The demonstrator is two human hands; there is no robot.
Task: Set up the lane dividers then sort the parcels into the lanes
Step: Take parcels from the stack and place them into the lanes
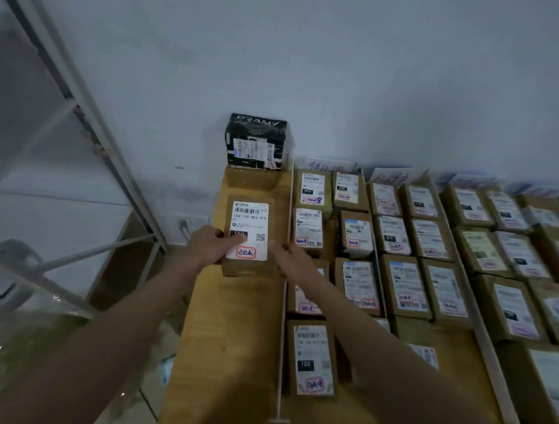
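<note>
Wooden table [226, 342]: parcel [248, 232] seemingly gripped between both hands [212, 245].

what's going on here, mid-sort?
Yes. A person holds a brown parcel with both hands, left hand and right hand on its sides, over the leftmost lane of the wooden table. A black box sits at that lane's far end by the wall. A thin white divider separates it from the lanes to the right, already packed with labelled parcels.
</note>
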